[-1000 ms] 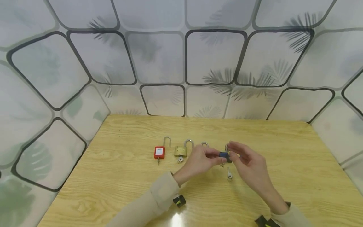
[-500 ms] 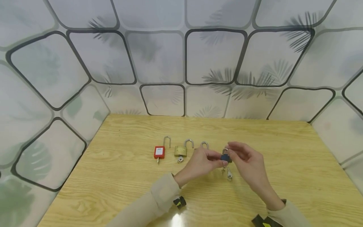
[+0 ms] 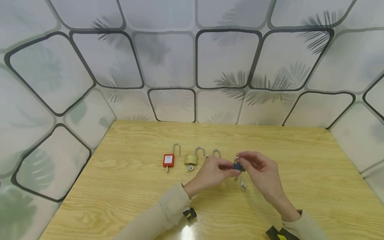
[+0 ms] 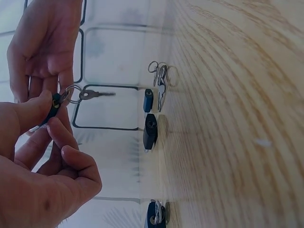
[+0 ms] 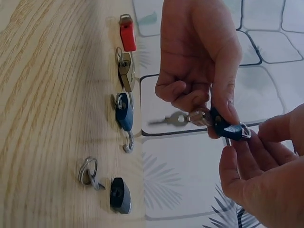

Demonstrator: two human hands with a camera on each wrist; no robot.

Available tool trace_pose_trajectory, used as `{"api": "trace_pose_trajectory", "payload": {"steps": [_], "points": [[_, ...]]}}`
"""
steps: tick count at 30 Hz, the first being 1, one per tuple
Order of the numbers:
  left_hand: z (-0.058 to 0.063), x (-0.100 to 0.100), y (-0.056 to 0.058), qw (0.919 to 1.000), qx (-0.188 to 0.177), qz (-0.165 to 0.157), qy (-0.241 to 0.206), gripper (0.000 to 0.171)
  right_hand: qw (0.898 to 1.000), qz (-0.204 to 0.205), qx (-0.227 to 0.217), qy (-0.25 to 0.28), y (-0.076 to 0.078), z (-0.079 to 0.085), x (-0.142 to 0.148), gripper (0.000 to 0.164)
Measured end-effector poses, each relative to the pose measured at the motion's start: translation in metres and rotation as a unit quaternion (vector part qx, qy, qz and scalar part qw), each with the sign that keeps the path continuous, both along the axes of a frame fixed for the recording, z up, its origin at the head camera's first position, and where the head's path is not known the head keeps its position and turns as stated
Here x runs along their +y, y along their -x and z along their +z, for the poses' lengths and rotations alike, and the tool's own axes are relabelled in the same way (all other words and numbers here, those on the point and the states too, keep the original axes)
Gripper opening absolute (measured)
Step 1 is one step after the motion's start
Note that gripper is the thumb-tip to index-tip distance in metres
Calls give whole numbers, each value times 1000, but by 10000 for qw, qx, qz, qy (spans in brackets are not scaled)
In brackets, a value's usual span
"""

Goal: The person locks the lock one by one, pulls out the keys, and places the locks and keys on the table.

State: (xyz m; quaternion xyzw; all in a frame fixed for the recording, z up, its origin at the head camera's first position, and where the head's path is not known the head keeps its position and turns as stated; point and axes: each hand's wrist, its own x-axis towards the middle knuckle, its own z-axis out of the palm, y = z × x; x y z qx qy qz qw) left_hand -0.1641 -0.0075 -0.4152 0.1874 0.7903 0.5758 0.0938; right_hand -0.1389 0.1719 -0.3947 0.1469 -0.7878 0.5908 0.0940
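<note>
Between both hands is a small blue padlock (image 3: 238, 166), held above the table with its shackle upward in the head view. My left hand (image 3: 211, 170) pinches its body between thumb and fingers. With thumb and fingertips, my right hand (image 3: 262, 171) pinches at the metal shackle; the right wrist view shows the fingers around that end of the padlock (image 5: 227, 129). A key (image 5: 172, 118) on a ring sticks out from the padlock's keyhole end. Whether the shackle is locked is too small to tell.
On the wooden table (image 3: 129, 200) stand a red padlock (image 3: 168, 161) and a brass padlock (image 3: 191, 159), their shackles raised. A blue padlock (image 5: 124, 112) is mostly behind my left hand in the head view. A dark padlock (image 5: 120, 195) and loose keys (image 3: 243, 184) lie farther right.
The blue padlock has turned in my fingers, so its body looks narrower and its shackle more face-on. My right hand has shifted slightly left; the left hand stays nearly still.
</note>
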Motion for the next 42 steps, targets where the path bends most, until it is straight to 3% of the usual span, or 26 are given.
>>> {"api": "trace_pose_trajectory", "payload": {"steps": [2,5,7,10,12,14,17,20,23,29,42], "points": [[0,-1,0,10000,-48,42,9,17,9994,131,240,-210,0,0,2,21],[1,-2,0,9999,-108,78,-93,17,9909,389,998,-818,1,-1,5,40],[0,-3,1,9996,-153,81,-210,17,9748,596,1723,-1283,2,-1,7,57],[1,-5,2,9993,-235,79,-291,16,9420,778,2651,-1907,5,-1,10,77],[1,-6,1,9990,-324,95,-290,17,9260,869,2966,-2169,6,-1,11,82],[2,-6,0,9988,-398,123,-258,17,9174,902,3049,-2392,7,0,12,86],[4,-5,-2,9985,-449,171,-247,18,9116,879,3036,-2629,6,-1,13,88],[17,-6,-8,9985,-470,171,-218,17,9099,887,3039,-2681,7,-3,14,86],[19,-6,-9,9985,-485,153,-202,17,9080,914,3060,-2710,7,-4,15,83],[3,-6,-3,9983,-476,128,-299,17,9103,1075,2809,-2844,5,-4,15,81],[1,-6,-4,9980,-456,34,-428,16,8938,1088,3309,-2825,5,-6,11,66]]}}
